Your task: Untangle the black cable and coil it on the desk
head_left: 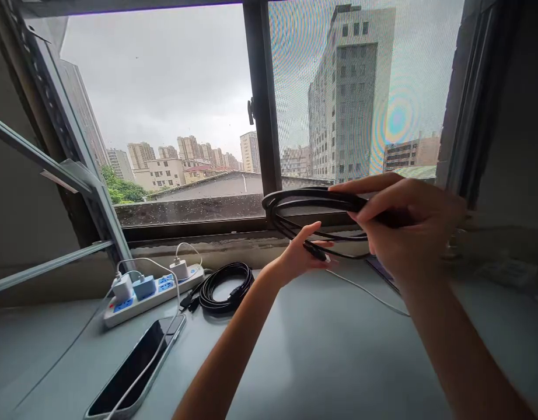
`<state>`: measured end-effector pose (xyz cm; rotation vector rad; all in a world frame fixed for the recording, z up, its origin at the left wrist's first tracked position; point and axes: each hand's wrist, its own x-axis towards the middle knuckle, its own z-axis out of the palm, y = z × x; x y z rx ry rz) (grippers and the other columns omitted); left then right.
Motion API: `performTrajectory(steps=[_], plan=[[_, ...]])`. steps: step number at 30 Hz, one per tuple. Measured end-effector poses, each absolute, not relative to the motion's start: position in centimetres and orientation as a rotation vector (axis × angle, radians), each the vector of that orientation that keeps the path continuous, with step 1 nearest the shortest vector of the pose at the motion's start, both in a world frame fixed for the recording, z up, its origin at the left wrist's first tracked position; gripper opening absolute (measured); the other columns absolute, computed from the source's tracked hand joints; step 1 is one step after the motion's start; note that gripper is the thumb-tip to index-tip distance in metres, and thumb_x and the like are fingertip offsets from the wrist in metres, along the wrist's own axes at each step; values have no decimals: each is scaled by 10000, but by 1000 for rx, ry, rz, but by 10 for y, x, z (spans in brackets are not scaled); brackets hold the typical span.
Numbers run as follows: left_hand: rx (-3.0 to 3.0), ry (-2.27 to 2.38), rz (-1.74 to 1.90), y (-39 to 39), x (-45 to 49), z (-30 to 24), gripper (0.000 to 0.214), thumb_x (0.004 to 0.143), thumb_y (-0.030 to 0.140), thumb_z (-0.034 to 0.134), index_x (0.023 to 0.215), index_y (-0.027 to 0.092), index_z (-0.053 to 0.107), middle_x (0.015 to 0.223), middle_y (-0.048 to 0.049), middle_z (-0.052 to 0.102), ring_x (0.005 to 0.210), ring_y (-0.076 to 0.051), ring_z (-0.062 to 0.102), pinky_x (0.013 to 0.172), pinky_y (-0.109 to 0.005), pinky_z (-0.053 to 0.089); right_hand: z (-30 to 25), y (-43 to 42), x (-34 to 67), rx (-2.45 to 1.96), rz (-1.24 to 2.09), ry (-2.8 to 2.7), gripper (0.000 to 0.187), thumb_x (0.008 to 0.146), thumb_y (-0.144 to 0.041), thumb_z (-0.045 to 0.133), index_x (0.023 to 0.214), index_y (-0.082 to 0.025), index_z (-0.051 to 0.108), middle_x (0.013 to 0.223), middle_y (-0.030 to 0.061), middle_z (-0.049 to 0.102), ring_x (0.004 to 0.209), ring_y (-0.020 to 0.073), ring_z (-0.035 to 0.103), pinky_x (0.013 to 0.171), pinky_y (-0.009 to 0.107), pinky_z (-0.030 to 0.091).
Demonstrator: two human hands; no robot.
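Note:
My right hand [409,224] is closed on a coiled black cable [295,201], pinching the side of its loops between thumb and fingers. The coil hangs in the air above the table, in front of the window. Below the loops, my left hand [301,256] reaches up with its thumb raised and apart from its fingers. A black cable connector [316,251] with a metal tip lies in front of the left fingers; whether they touch it is unclear. Part of the coil is hidden behind the right fingers.
A second coiled black cable [227,287] rests on the grey table [321,361]. Left of it are a power strip [155,296] with several white plugs, and a phone [138,367] crossed by a white cord. A metal frame [76,169] stands at the left by the window.

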<state>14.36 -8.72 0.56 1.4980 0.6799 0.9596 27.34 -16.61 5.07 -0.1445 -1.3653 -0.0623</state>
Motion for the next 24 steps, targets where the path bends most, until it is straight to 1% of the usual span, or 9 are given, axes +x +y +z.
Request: performTrajectory(steps=[4,7,9,11,12,16,18,21,24], plan=[[1430,586,1049,-88,144,11,337,784,466,560,941,174,621,1027,-99,685,953,-221,636,832,-309,455,52,-152,279,-108,18,-1199,221,700,-26,653,622,-224,595,876,-36,673,345,30,404,272,194,267],[1434,479,1222,-88,139,19,294,752,368,640,964,192,538,987,-68,691,961,-228,647,853,-321,448,49,-132,283,-160,156,-1019,136,737,-91,653,744,-220,610,937,-15,656,319,7,306,254,189,187],[1478,450,1267,-88,133,23,312,757,353,646,981,200,491,724,-2,667,895,-235,672,819,-321,460,45,-115,287,-298,192,-967,144,763,-125,627,875,-217,629,974,12,641,344,11,309,270,181,223],[1529,482,1266,-87,127,26,325,772,373,636,997,196,481,488,80,493,802,-227,689,764,-295,471,40,-99,292,-443,140,-1011,242,785,-142,587,1010,-220,627,1047,32,618,380,22,351,297,179,271],[1544,502,1256,-86,125,27,338,777,391,630,1009,193,483,438,103,405,758,-219,691,741,-283,475,38,-93,294,-506,93,-1057,284,791,-153,575,1063,-226,617,1072,37,609,406,31,383,320,180,304],[1599,607,1240,-82,119,29,408,793,514,575,1018,180,507,399,124,296,557,-159,646,656,-250,480,31,-82,298,-677,-98,-1253,438,753,-212,647,1184,-234,570,997,40,640,597,105,533,467,202,426],[1622,662,1243,-81,116,29,461,784,603,520,967,180,516,375,124,272,477,-137,601,604,-229,465,31,-83,298,-720,-102,-1328,476,750,-270,675,1209,-228,555,927,34,655,573,109,521,465,210,420],[1632,695,1184,-79,113,30,592,734,751,377,850,187,514,343,112,252,419,-133,562,547,-220,443,32,-87,298,-757,-62,-1389,436,778,-371,669,1176,-213,592,828,21,654,479,91,468,446,220,396],[1604,673,1073,-73,110,29,694,700,823,196,708,196,493,317,91,227,368,-142,533,486,-228,425,34,-89,299,-736,-101,-1430,347,793,-388,666,1090,-208,656,833,30,665,623,131,569,549,239,429]])
